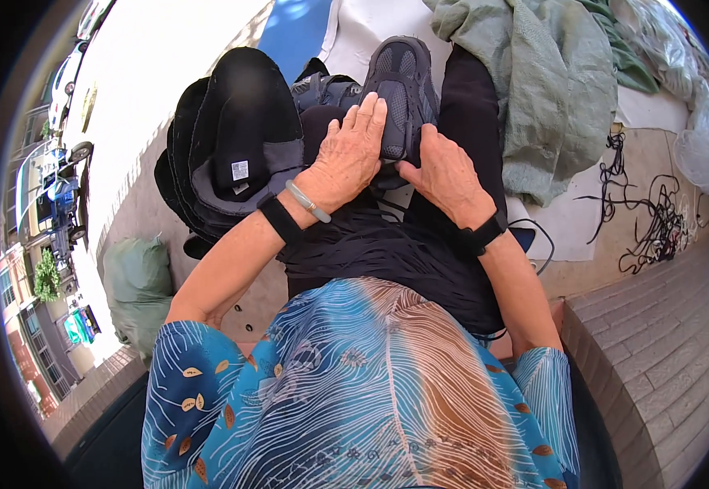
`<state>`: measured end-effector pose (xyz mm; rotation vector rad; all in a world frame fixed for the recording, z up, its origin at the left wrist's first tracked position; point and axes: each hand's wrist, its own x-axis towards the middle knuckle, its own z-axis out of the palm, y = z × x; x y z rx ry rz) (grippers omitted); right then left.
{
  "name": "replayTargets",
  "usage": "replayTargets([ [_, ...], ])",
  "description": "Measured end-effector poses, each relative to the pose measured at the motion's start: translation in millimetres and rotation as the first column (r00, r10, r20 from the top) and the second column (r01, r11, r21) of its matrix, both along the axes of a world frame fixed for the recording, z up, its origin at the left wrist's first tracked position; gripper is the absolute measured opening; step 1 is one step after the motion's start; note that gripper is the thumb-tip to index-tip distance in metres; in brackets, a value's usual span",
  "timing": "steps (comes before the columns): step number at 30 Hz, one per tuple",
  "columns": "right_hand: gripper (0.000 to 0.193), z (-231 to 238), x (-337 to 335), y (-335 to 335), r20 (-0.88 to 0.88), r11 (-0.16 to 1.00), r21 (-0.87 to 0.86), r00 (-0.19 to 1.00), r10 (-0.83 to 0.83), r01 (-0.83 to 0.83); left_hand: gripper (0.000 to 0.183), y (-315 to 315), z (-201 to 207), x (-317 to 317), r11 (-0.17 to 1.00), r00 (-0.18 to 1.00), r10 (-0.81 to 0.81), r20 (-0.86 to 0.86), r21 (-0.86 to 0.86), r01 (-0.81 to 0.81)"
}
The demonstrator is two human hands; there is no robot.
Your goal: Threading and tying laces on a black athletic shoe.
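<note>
A dark grey mesh shoe (401, 77) sits between my knees, its toe pointing away from me. My left hand (348, 155) lies along the shoe's left side with the fingers stretched out. At the right of its near end, my right hand (452, 175) grips the shoe between thumb and fingers; the fingertips are partly hidden. Behind my left hand, part of another grey shoe (330, 88) shows. Left of the hands, a stack of black insoles (248, 98) with grey heels leans together. Many thin black laces (346, 248) lie across my lap.
A grey-green woven sack (546, 98) lies to the right of my leg, beside a clear plastic bag (700, 155). Tangled black laces (656, 220) spread over the ground near a tiled ledge (664, 318). At the left stands a stuffed green bag (137, 281).
</note>
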<state>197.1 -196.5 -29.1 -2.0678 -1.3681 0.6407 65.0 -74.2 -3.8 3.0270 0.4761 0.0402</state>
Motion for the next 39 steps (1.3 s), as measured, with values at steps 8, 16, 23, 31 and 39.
replayTargets([
  [8,0.015,-10.5,5.3,0.3,-0.014,0.997,0.064,0.999,-0.031,0.032,0.058,-16.9,-9.4,16.4,0.948,0.968,-0.122,-0.219,0.261,0.179],
  [16,0.017,-12.7,3.5,-4.3,0.002,0.995,0.101,1.0,-0.001,0.001,0.05,-40.2,-31.9,16.5,0.942,0.989,-0.1,-0.111,0.308,0.13],
  [23,0.018,-7.8,0.8,-3.4,0.021,0.997,0.083,1.0,-0.014,0.012,0.05,-4.5,12.4,1.7,0.979,0.99,0.079,0.113,-0.197,-0.056],
  [31,0.015,-3.4,-2.8,-0.6,0.089,0.999,0.036,0.996,-0.031,0.028,0.076,-16.8,-38.1,-15.3,0.963,0.985,0.172,0.0,-0.213,-0.168],
  [39,0.015,-3.0,-7.4,3.7,0.159,1.0,-0.02,0.987,0.019,-0.016,0.077,-22.5,-30.1,-17.5,0.921,0.982,0.181,-0.051,-0.341,-0.187],
])
